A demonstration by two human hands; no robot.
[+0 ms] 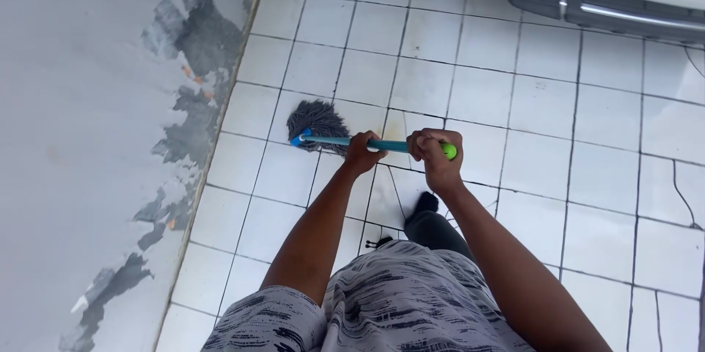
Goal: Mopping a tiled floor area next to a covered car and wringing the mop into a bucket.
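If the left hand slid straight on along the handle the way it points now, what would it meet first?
The left hand grips the teal mop handle and points toward the grey mop head. Sliding on, it would likely first meet the blue collar there, then the white tiled floor.

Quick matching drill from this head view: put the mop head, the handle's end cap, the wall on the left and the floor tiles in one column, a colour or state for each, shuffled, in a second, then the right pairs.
Things:
1. mop head
2. end cap of the mop handle, held by left hand and right hand
3. wall
4. floor tiles

States:
A. white, with dark joints
B. grey strings
C. bright green
D. paint peeling in dark patches

Pairs: 1-B, 2-C, 3-D, 4-A
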